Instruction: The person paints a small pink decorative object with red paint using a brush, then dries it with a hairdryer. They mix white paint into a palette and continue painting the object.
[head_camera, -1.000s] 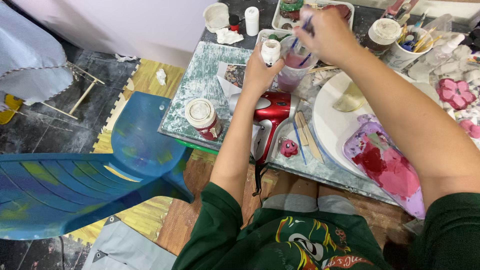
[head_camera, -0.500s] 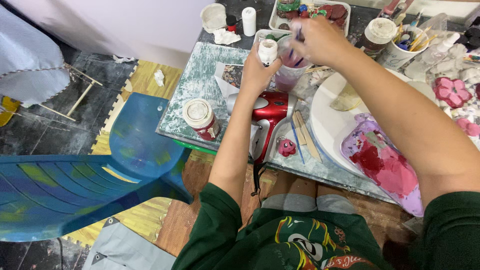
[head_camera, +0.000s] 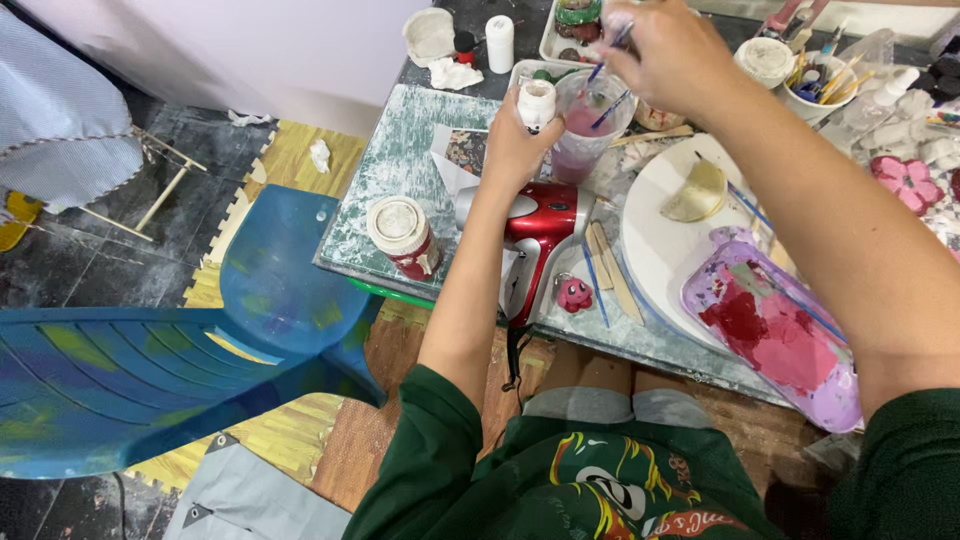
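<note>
My left hand (head_camera: 515, 145) grips a small white paint bottle (head_camera: 537, 103) upright, just left of a clear plastic cup (head_camera: 583, 130) with pinkish water. My right hand (head_camera: 672, 52) hovers over that cup and holds thin paint brushes (head_camera: 610, 75) whose tips dip into it. Below the left hand lies a red hair dryer (head_camera: 537, 245) on the paint-stained table (head_camera: 390, 190). A round white board (head_camera: 660, 245) and a pink-and-purple smeared palette (head_camera: 775, 335) sit under my right forearm.
A white-lidded jar (head_camera: 402, 235) stands near the table's left edge. A small pink figure (head_camera: 574, 294) and wooden sticks (head_camera: 612, 270) lie by the dryer. Cups of brushes (head_camera: 825, 85) and jars crowd the back. A blue plastic chair (head_camera: 150, 350) stands to the left.
Both hands have shifted slightly toward the far side of the table. The right hand has risen above the cup with the brushes still in it.
</note>
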